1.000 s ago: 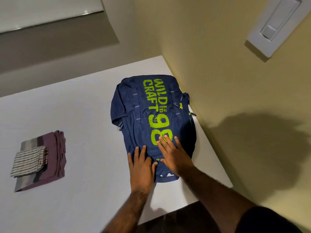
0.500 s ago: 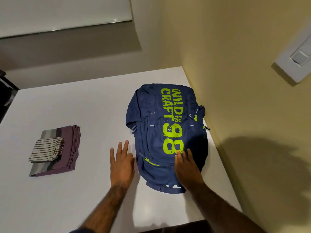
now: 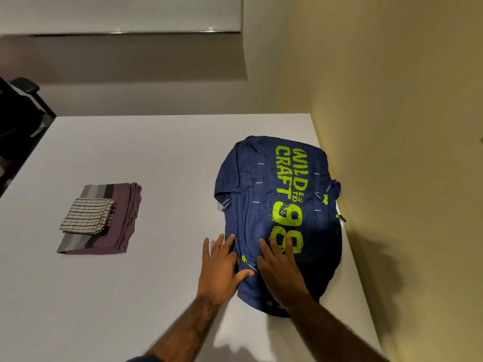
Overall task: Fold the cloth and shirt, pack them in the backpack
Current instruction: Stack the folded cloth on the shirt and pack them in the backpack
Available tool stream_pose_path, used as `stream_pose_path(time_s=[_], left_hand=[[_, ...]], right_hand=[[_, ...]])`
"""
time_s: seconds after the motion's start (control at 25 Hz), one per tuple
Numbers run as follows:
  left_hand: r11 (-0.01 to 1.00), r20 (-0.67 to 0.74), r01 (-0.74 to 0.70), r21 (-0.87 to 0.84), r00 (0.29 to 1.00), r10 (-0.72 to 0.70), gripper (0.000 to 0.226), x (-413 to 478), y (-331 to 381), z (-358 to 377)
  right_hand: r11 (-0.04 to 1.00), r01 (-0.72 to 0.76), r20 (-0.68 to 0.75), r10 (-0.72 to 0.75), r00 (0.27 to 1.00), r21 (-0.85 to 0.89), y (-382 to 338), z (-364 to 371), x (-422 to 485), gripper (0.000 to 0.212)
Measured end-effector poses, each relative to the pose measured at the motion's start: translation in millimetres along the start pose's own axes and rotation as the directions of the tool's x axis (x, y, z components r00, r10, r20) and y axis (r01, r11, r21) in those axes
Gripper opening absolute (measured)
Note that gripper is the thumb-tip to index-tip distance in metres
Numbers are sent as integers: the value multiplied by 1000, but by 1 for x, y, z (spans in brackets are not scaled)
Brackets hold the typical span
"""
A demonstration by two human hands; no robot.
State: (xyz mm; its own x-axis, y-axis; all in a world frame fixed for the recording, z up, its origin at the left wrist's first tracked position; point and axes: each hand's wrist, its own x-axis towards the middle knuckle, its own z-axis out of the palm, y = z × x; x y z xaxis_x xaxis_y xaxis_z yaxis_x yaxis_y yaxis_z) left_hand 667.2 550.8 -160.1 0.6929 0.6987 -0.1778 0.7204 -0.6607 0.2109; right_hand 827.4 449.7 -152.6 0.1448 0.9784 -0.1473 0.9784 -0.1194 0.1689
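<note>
A navy-blue fabric backpack [image 3: 282, 218] with lime-green "WILD CRAFT 98" lettering lies flat on the white table [image 3: 162, 158], its right side close against the yellow wall [image 3: 397, 152]. Well apart to its left sits a folded purple shirt with a grey-banded edge [image 3: 122, 220], and on top of that a smaller folded white cloth with dark stripes [image 3: 87, 216]; both are folded and still outside the bag.

The left hand [image 3: 219, 265] is spread, fingers extended, at the backpack's near-left edge, the thumb pressing into the fabric near a lime zip pull [image 3: 244, 259]. Half a second ago this hand lay flat on the bare table, beside the bag; now it has moved right onto it. The right hand [image 3: 281, 270] rests palm-down on the lower front of the backpack, fingertips touching the lower "8", much where it was before. Neither hand looks closed on anything, though whether the left thumb pinches the zip area is hard to tell from here. The camera has swung left, revealing a dark chair [image 3: 21, 111] at the table's far-left corner.
</note>
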Motion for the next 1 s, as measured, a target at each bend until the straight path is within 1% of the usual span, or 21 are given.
stream_pose_path(time_s=[0.08,0.12,0.24,0.32,0.4,0.44,0.52,0.56,0.6,0.64,0.68,0.72,0.76,0.8,0.84,0.88,0.92,1.0], left_hand=[[998,51,42,47,998,-45,58,0,8,-6],[997,44,78,15,996,-79,58,0,11,-8],[957,27,218,-190,976,-216,55,0,20,-12],[918,94,288,-274,958,-272,50,5,23,-12],[894,176,331,-302,941,-289,45,10,25,-10],[868,213,360,-342,929,-301,41,13,25,-9],[791,287,421,-443,903,-320,33,20,23,-12],[778,303,440,-448,894,-331,25,22,22,-15],[799,306,446,-402,888,-342,17,22,23,-20],[858,273,409,-312,903,-331,22,23,24,-21],[928,219,323,-186,934,-282,30,25,23,-21],[977,147,207,-55,969,-197,32,24,22,-21],[995,81,87,56,992,-92,29,21,20,-23],[991,24,-10,136,1000,6,24,19,16,-24],[978,-6,-80,193,997,83,18,20,9,-25],[963,-25,-117,243,992,127,16,23,2,-28],[951,-58,-131,281,986,153,17,30,-6,-33],[951,-83,-117,287,986,146,15,49,-18,-43]], right_hand=[[1000,7,11,-7,1000,-8,3,-2,-1,22],[1000,8,8,-8,1000,5,4,-4,-2,22],[997,14,9,-15,1000,81,2,-6,0,27],[992,26,-2,-26,1000,125,1,-7,-1,35],[987,67,-23,-65,998,146,5,-6,-4,46],[986,90,-46,-84,995,140,7,-6,-7,44],[985,123,-98,-111,989,123,11,-8,-11,29],[986,125,-117,-112,987,112,11,-9,-11,24],[987,125,-133,-111,985,104,11,-10,-11,23],[987,123,-147,-108,983,99,11,-12,-12,23],[988,125,-157,-109,982,96,11,-14,-13,24],[988,126,-163,-110,980,94,11,-15,-14,25],[988,125,-158,-109,981,94,10,-16,-15,26],[988,122,-147,-107,983,95,10,-17,-16,27],[988,115,-132,-102,986,100,10,-18,-18,28],[988,109,-118,-96,988,109,8,-20,-19,30],[988,103,-113,-90,990,113,7,-22,-20,32],[989,89,-108,-76,991,116,3,-24,-20,36]])
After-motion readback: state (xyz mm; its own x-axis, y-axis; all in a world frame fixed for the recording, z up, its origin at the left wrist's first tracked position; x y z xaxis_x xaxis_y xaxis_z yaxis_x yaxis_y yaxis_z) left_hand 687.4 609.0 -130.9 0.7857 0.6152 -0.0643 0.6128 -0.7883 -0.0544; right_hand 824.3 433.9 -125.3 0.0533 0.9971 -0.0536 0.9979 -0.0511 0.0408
